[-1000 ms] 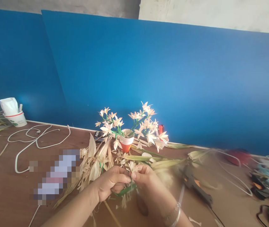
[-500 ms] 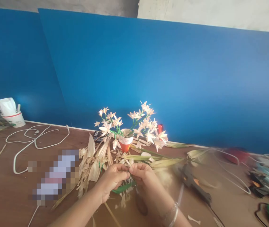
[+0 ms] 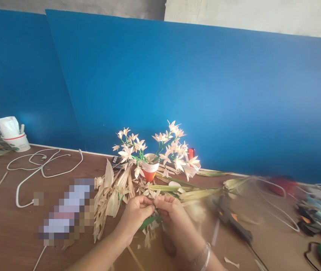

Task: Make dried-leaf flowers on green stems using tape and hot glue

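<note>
My left hand point(image 3: 133, 215) and my right hand point(image 3: 169, 209) meet fingertip to fingertip low in the middle of the view. Both pinch a small pale craft flower point(image 3: 152, 194) made of dried leaf. A green strip point(image 3: 149, 222) hangs under the fingers. Just beyond the hands stands an orange and white paper cup point(image 3: 150, 170) with a bunch of similar pale flowers point(image 3: 160, 148) on green stems. Cut dried-leaf pieces point(image 3: 112, 195) lie spread to the left of the hands on the brown table point(image 3: 13, 229).
A black glue gun point(image 3: 231, 220) lies right of my hands, its cord trailing off. White cable point(image 3: 40, 169) loops at the left, near a white cup point(image 3: 17, 141). A blurred-out patch point(image 3: 66, 210) covers part of the table. Tools and wires point(image 3: 318, 218) crowd the right edge. Blue boards point(image 3: 205, 94) back the table.
My hands have shifted slightly left and up with the flower between them. The green strip has swung a little under the fingers. Nothing else has moved.
</note>
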Available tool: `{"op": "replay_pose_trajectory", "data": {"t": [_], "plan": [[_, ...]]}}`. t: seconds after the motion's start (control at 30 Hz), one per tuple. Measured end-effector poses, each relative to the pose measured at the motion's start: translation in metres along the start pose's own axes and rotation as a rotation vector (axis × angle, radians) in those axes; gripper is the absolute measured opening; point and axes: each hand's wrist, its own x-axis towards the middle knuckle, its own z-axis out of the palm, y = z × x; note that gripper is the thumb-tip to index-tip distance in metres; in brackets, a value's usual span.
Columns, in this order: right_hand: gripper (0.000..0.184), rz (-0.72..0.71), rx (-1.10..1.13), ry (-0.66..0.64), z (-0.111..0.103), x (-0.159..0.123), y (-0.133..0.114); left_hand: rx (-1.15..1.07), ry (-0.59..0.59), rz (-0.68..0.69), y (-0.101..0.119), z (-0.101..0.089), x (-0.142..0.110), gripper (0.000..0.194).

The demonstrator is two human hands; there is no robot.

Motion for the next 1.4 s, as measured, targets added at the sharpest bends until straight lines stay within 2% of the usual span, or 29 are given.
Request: {"op": "replay_pose_trajectory", "data": {"t": [0.1, 0.27, 0.4, 0.5, 0.67, 0.97, 1.17, 1.4], "plan": [[0.022, 0.004, -0.012, 0.006, 0.000, 0.000, 0.001, 0.094, 0.045, 0.025, 0.000, 0.001, 0.000, 0.010], [0.024, -0.003, -0.039, 0.073, 0.006, -0.003, -0.001, 0.218, -0.012, 0.088, -0.005, -0.003, 0.004, 0.013], [0.025, 0.019, -0.055, 0.086, 0.006, -0.003, -0.002, 0.242, 0.010, 0.115, -0.009, -0.004, 0.005, 0.016], [0.023, 0.031, -0.056, 0.068, 0.004, 0.000, 0.000, 0.238, 0.015, 0.123, -0.008, -0.002, 0.003, 0.017], [0.019, 0.040, -0.042, 0.022, 0.001, 0.001, 0.000, 0.194, 0.003, 0.060, -0.004, 0.001, -0.002, 0.017], [0.020, 0.059, -0.023, 0.087, 0.010, -0.011, -0.010, 0.210, -0.027, 0.035, 0.003, -0.004, -0.003, 0.013], [0.024, 0.079, -0.043, 0.056, 0.012, -0.015, -0.015, 0.160, -0.070, 0.030, 0.005, -0.005, -0.003, 0.011], [0.017, -0.038, -0.133, 0.207, 0.017, -0.012, -0.015, 0.148, -0.002, 0.032, 0.000, -0.002, 0.002, 0.014]]}}
